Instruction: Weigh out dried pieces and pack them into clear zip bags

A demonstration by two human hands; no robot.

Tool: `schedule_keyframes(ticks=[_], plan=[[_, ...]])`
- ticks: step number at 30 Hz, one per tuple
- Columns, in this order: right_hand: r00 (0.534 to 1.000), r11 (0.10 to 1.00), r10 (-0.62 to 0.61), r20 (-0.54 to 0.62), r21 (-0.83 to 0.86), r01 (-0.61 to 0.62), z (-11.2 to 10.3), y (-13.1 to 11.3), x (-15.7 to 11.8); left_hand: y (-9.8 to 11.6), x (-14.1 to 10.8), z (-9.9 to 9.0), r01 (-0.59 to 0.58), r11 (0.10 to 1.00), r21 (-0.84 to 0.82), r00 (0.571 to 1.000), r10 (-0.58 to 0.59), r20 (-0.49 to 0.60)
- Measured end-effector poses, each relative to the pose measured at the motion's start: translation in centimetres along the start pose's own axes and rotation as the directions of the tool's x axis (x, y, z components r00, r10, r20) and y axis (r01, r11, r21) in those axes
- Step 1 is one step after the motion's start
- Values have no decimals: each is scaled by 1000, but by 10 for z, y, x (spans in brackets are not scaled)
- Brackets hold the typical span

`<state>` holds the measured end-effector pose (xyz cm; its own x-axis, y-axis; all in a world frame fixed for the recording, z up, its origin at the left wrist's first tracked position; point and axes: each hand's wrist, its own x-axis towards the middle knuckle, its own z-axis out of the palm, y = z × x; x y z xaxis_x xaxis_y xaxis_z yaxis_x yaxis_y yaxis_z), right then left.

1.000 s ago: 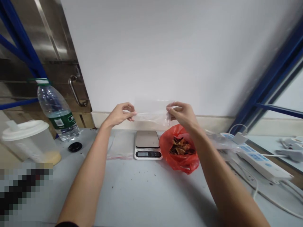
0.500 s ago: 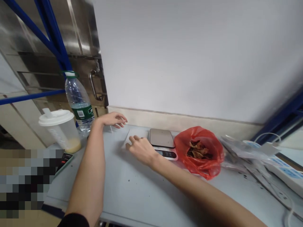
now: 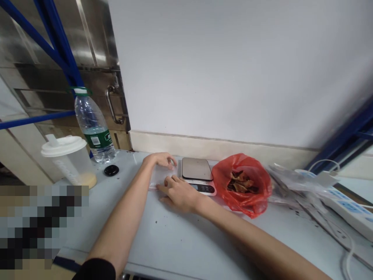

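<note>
A small clear plastic bag lies on the table just left of a kitchen scale, which has a flat pan and a dark display strip. At the bag's far side is my left hand, its fingers bent and apart, touching or just above the plastic. My right hand rests over the bag's near right corner with fingers spread, partly in front of the scale. Right of the scale stands an open red plastic bag holding brown, dried, crinkled pieces.
To the left are a lidded plastic cup, a water bottle and a round black lid. On the right lie clear plastic packaging, a white power strip and cables. A white wall rises behind the table.
My left hand has moved right and down to the clear bag. My right hand has shifted slightly right and its fingers have spread over the bag. The black lid has come into view.
</note>
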<state>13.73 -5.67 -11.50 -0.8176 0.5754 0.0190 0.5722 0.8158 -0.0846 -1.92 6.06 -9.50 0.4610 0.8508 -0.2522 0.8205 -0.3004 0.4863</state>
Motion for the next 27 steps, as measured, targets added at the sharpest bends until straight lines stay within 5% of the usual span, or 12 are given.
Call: schedule_keyframes(ticks=[6,9,11,13,15,17,19,23,27], plan=[[972,954,-195,133,254,157,-39,24,-33,10,0,4,42,983,181,997,-31,-64],[996,930,-77,44,364,56,-76,52,-65,29,-4,-6,19,971,237,997,-2,-73],[991,932,132,14,339,-129,-99,74,-90,50,-5,-11,-26,968,251,994,51,-96],[898,891,420,-129,244,-382,-117,98,-114,77,-6,-11,-100,963,249,983,135,-126],[711,762,645,-280,174,-623,-128,120,-136,107,-7,-4,-249,943,219,938,291,-186],[554,617,773,-310,158,-771,-133,141,-158,134,-7,10,-357,909,215,903,395,-171],[455,504,856,-247,201,-840,-133,159,-178,156,-5,27,-483,852,203,860,505,-75],[363,381,925,-115,269,-885,-123,191,-210,174,5,56,-506,810,298,854,519,38],[365,368,929,-58,245,-897,-101,215,-230,164,17,61,-476,848,235,868,496,-33]])
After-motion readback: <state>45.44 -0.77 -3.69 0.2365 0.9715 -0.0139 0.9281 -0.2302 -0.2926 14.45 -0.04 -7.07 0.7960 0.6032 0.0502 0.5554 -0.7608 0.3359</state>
